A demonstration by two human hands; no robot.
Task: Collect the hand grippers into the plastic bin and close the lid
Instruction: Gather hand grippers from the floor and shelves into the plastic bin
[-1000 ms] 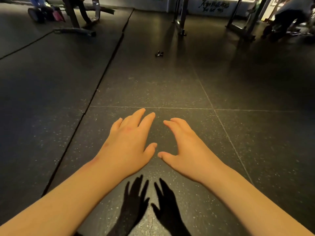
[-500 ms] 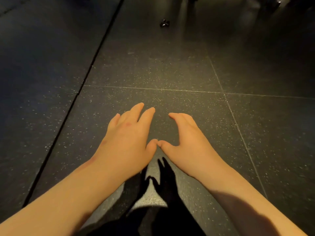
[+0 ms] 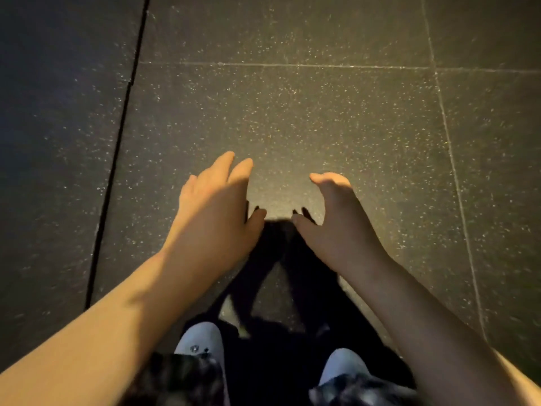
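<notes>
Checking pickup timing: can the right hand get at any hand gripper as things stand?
Probably not. No hand gripper shows in the head view. The right hand hovers open and empty over speckled floor, as does the left hand, with only the white shoes below.

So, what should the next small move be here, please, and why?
Probably look up and search: left hand and right hand hover open and empty over the floor, the view points at the shoes, and nothing to collect is in view.
</notes>
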